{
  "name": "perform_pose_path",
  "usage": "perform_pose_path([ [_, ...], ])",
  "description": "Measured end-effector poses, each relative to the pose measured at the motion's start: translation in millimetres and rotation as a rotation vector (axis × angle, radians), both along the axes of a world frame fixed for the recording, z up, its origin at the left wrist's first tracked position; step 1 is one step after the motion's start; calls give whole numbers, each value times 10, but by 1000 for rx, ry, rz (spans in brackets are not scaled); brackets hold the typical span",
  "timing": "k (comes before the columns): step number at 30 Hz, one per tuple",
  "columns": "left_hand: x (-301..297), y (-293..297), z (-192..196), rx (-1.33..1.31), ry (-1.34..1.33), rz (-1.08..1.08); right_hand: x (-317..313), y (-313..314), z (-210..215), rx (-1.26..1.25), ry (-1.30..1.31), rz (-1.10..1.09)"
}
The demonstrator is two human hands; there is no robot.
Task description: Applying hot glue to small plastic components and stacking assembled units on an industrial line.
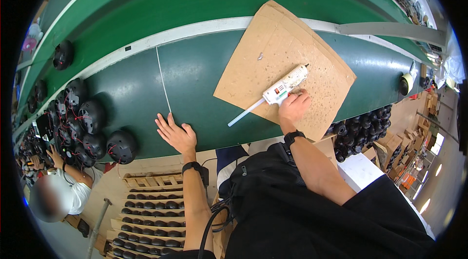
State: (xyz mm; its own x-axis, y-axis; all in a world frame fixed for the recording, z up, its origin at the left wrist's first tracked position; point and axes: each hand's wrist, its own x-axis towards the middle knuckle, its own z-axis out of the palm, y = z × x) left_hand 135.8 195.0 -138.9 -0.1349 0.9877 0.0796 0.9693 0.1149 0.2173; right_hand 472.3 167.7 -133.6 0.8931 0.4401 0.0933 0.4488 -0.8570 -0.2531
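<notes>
My right hand grips the handle of a white glue gun, which lies on a stained cardboard sheet on the green conveyor belt. A glue stick pokes out of the gun's back end toward me. My left hand rests flat and empty on the belt's near edge, fingers spread, just below a thin white line across the belt.
A cluster of black round parts with red wires sits at the belt's left, where another person works. More black parts fill a bin at right. Wooden racks of dark pieces stand below.
</notes>
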Motion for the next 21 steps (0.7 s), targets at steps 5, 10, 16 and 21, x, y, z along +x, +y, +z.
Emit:
perform_pose_path([
  [5,-26,-2,-14,8,-5,-7,3,-9,-25,-1,-20,9],
  [10,-14,7,-13,7,5,-8,8,3,-26,-10,-17,1],
  [16,-36,3,-14,16,-19,-14,26,-28,-61,18,-32,26],
  [21,-45,-41,-65,0,-110,9,43,-63,-69,5,-59,48],
])
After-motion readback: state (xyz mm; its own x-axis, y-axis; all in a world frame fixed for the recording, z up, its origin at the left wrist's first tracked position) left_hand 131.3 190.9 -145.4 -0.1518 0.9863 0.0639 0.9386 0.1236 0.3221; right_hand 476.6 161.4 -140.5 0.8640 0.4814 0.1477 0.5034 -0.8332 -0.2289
